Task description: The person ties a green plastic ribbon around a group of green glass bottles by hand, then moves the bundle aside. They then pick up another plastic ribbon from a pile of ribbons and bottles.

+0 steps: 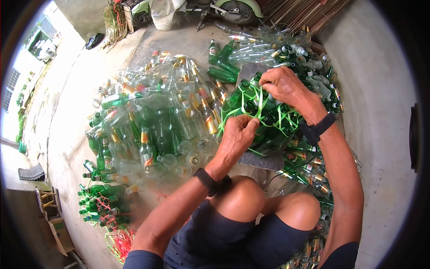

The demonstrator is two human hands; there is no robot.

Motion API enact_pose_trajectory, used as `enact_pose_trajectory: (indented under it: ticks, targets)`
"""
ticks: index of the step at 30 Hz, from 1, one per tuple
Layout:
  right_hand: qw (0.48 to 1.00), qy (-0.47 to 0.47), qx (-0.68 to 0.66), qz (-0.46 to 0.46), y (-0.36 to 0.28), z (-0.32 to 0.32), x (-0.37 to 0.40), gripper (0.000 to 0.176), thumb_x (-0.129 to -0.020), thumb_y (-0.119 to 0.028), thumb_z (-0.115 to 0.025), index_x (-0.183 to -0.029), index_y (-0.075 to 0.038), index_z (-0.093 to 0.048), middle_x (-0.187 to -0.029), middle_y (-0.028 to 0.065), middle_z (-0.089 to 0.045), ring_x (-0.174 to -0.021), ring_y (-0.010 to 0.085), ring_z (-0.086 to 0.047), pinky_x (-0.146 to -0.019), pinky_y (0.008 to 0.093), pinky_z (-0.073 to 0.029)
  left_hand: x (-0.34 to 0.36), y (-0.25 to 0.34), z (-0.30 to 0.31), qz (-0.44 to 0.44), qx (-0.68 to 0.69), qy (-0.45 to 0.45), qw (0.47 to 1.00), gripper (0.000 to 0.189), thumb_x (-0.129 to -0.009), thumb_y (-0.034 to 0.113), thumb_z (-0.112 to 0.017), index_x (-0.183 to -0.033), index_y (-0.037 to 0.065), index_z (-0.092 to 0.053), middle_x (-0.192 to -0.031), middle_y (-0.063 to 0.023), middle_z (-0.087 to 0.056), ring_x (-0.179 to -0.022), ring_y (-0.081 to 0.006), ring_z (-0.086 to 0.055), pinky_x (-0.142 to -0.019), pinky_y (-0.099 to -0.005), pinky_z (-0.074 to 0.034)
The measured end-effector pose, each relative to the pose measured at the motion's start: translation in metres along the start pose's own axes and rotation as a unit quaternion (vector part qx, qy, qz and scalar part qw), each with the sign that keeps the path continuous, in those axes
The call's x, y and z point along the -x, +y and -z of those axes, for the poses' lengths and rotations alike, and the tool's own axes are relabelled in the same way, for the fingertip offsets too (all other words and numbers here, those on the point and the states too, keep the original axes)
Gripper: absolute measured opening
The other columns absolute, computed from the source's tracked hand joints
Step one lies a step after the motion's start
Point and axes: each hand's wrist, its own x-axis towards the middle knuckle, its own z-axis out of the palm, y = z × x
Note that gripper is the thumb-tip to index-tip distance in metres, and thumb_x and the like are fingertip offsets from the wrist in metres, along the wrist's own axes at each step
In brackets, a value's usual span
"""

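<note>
We note the left hand low at the near edge of the bundle, thumb and forefinger pinching a bright green strap. The right hand sits higher, beyond the bottle mouths, its thumb and fingertips pinched on the same strap, which runs straight between the 2 hands.

The strap criss-crosses the necks of the green bottles, grouped upright, mouths up, on a dark board beyond the knees. We count 2 black wristbands, 1 per wrist.

Left of the bundle: a large heap of clear and green bottles. Nearer, at lower left, red strapping lies on the concrete floor. Beyond the board: clear bottles lying piled. Far edge: a vehicle wheel.
</note>
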Motion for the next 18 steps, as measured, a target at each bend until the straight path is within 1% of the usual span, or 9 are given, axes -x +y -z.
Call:
enact_pose_trajectory:
  ticks: [2, 4, 5, 7, 8, 11, 13, 16, 18]
  targets:
    - [1.000, -0.025, -0.002, -0.007, 0.006, -0.001, -0.006, 0.014, -0.079, -0.007, -0.070, -0.091, -0.003, -0.078, -0.084, 0.0192, -0.074, -0.080, 0.0368, -0.072, -0.072, 0.0433, -0.057, 0.001, 0.000, -0.001, 0.006, 0.008, 0.002, 1.000, 0.036, -0.104, 0.027, -0.065, -0.090, -0.006, -0.071, -0.068, 0.0061, -0.050, -0.063, -0.0050, -0.041, -0.053, -0.0282, -0.033]
    - [0.998, -0.037, -0.025, 0.033, 0.011, -0.002, -0.013, 0.014, -0.078, -0.003, -0.073, -0.090, 0.000, -0.077, -0.078, 0.0149, -0.073, -0.073, 0.0282, -0.071, -0.069, 0.0404, -0.055, 0.001, 0.002, -0.002, 0.010, 0.016, 0.004, 1.000, 0.036, -0.104, 0.027, -0.065, -0.090, -0.006, -0.072, -0.068, 0.0062, -0.050, -0.063, -0.0049, -0.041, -0.053, -0.0281, -0.033]
    - [0.998, -0.036, -0.025, 0.033, 0.014, -0.002, -0.017, 0.014, -0.078, -0.003, -0.073, -0.090, 0.000, -0.077, -0.078, 0.0149, -0.073, -0.073, 0.0282, -0.071, -0.069, 0.0404, -0.055, 0.001, 0.003, -0.002, 0.012, 0.015, 0.006, 1.000, 0.036, -0.104, 0.027, -0.065, -0.092, -0.006, -0.072, -0.068, 0.0062, -0.050, -0.063, -0.0048, -0.041, -0.053, -0.0280, -0.033]
    - [0.991, -0.119, -0.048, -0.047, 0.008, 0.004, -0.025, 0.016, -0.075, -0.003, -0.076, -0.091, 0.000, -0.077, -0.077, 0.0123, -0.075, -0.072, 0.0243, -0.071, -0.068, 0.0393, -0.056, 0.001, 0.002, -0.002, 0.014, 0.014, 0.005, 1.000, 0.036, -0.104, 0.027, -0.065, -0.093, -0.006, -0.073, -0.068, 0.0062, -0.050, -0.063, -0.0047, -0.041, -0.053, -0.0279, -0.032]
    - [0.991, -0.119, -0.048, -0.048, 0.006, 0.004, -0.025, 0.016, -0.075, -0.003, -0.076, -0.091, 0.000, -0.077, -0.077, 0.0123, -0.075, -0.072, 0.0243, -0.071, -0.068, 0.0393, -0.056, 0.001, 0.000, -0.003, 0.012, 0.018, 0.005, 1.000, 0.036, -0.104, 0.028, -0.065, -0.093, -0.006, -0.073, -0.068, 0.0063, -0.051, -0.063, -0.0047, -0.041, -0.053, -0.0277, -0.032]
    - [0.995, -0.096, -0.028, -0.031, -0.004, 0.008, -0.029, 0.014, -0.075, -0.004, -0.078, -0.088, 0.002, -0.077, -0.072, 0.0109, -0.074, -0.062, 0.0203, -0.070, -0.058, 0.0377, -0.054, 0.000, -0.006, -0.003, 0.005, 0.023, 0.005, 1.000, 0.036, -0.105, 0.028, -0.065, -0.093, -0.005, -0.074, -0.068, 0.0067, -0.050, -0.063, -0.0044, -0.040, -0.053, -0.0272, -0.031]
    - [0.970, -0.181, -0.024, -0.162, -0.019, 0.018, -0.035, 0.011, -0.077, -0.004, -0.077, -0.085, 0.003, -0.076, -0.064, 0.0109, -0.070, -0.051, 0.0173, -0.066, -0.048, 0.0352, -0.051, -0.001, -0.007, -0.003, -0.001, 0.022, 0.003, 1.000, 0.036, -0.105, 0.028, -0.065, -0.093, -0.004, -0.074, -0.068, 0.0070, -0.050, -0.063, -0.0043, -0.040, -0.053, -0.0269, -0.031]
    - [0.972, -0.187, -0.030, -0.140, -0.016, 0.019, -0.035, 0.009, -0.081, -0.005, -0.074, -0.084, 0.003, -0.076, -0.059, 0.0090, -0.067, -0.045, 0.0138, -0.063, -0.042, 0.0316, -0.048, -0.001, -0.008, 0.000, 0.009, 0.040, -0.007, 0.999, 0.035, -0.105, 0.028, -0.065, -0.093, -0.003, -0.074, -0.067, 0.0078, -0.049, -0.062, -0.0039, -0.038, -0.052, -0.0266, -0.029]
    - [0.967, -0.195, -0.055, -0.153, -0.011, 0.021, -0.032, 0.010, -0.082, -0.006, -0.073, -0.085, 0.002, -0.077, -0.060, 0.0083, -0.067, -0.046, 0.0132, -0.064, -0.042, 0.0303, -0.049, -0.001, -0.010, 0.002, 0.013, 0.042, -0.009, 0.999, 0.035, -0.105, 0.029, -0.064, -0.093, -0.002, -0.074, -0.067, 0.0084, -0.048, -0.061, -0.0036, -0.037, -0.053, -0.0266, -0.028]
